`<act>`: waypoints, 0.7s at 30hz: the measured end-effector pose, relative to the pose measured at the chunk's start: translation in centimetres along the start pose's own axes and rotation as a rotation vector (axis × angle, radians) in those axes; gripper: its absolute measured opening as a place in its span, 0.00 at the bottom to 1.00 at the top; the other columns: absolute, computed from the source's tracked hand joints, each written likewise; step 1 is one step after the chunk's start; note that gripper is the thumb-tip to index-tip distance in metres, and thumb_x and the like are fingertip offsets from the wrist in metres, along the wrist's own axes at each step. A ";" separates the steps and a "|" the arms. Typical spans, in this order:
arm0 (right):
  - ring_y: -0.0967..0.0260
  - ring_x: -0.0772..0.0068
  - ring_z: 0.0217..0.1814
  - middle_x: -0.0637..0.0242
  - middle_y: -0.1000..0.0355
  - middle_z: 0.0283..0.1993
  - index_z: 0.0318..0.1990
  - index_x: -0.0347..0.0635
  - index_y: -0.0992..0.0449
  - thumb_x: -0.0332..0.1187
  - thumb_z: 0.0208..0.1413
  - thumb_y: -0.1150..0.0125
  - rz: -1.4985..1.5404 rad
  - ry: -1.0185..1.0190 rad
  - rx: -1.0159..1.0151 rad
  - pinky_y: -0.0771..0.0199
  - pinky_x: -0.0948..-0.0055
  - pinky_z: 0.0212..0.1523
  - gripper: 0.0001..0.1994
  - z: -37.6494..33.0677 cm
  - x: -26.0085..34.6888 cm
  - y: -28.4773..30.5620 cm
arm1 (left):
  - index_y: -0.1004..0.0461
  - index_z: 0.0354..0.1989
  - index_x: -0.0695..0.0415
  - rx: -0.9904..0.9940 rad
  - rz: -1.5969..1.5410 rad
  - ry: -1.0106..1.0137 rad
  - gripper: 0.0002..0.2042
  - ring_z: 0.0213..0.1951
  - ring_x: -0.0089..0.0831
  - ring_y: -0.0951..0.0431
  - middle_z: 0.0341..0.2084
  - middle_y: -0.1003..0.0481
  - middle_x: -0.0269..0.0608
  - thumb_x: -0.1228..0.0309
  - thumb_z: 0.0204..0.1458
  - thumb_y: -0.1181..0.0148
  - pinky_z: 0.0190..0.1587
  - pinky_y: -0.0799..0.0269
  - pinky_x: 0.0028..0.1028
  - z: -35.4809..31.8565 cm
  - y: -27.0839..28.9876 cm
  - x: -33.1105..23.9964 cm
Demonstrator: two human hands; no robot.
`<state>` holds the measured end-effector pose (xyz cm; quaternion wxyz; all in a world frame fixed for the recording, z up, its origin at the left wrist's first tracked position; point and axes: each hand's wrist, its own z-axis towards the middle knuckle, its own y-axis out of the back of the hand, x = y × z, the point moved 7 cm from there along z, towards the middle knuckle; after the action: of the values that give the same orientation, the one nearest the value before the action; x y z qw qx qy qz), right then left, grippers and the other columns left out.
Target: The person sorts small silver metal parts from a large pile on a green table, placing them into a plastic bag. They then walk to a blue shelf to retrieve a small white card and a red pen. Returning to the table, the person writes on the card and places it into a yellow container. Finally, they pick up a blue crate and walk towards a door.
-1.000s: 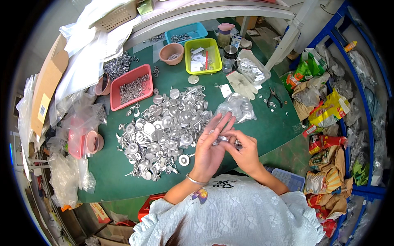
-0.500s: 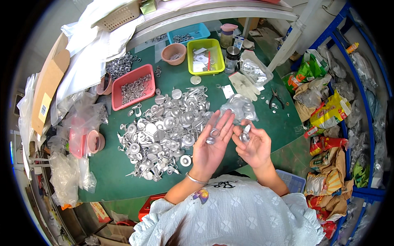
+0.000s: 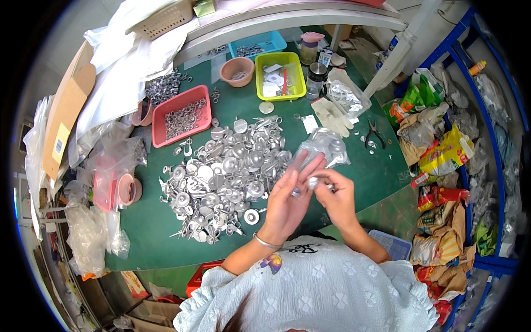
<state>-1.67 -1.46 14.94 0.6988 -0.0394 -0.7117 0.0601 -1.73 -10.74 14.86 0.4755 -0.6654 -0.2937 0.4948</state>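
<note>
My left hand (image 3: 285,210) is raised over the near edge of the table, palm up and half curled, with a small silver metal ring (image 3: 296,192) lying in it. Beside it, my right hand (image 3: 338,200) pinches a round silver metal part (image 3: 313,182) between thumb and fingers, right against the left fingers. More metal shows under those fingertips, partly hidden. Left of my hands spreads a large heap of silver metal parts (image 3: 221,177), with discs, rings and pins among them. Just beyond my fingers lies a clear plastic bag (image 3: 326,145) of round metal pieces.
On the green table (image 3: 149,232) stand a red tray (image 3: 157,133) of rings, a pink bowl (image 3: 237,82), a yellow-green tray (image 3: 301,83) and a blue tray (image 3: 281,41). Pliers (image 3: 376,135), a glove (image 3: 332,117) and a jar (image 3: 316,83) lie rightward. Plastic bags (image 3: 88,238) crowd the left.
My right hand has moved left and up against the left hand, bringing its metal part over the left fingers. The left hand has turned and curled somewhat.
</note>
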 end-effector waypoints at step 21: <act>0.37 0.75 0.21 0.65 0.32 0.25 0.34 0.36 0.29 0.29 0.52 0.46 0.073 -0.256 0.088 0.39 0.79 0.21 0.06 0.1 -3.0 -1.6 | 0.50 0.59 0.63 -0.102 0.027 0.046 0.25 0.62 0.42 0.49 0.58 0.45 0.52 0.58 0.59 0.67 0.62 0.55 0.36 0.3 2.6 0.6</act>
<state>-1.68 -3.43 12.18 0.6006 -0.0266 -0.7899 0.1212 -2.08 -11.12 12.19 0.4410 -0.7038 -0.2986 0.4702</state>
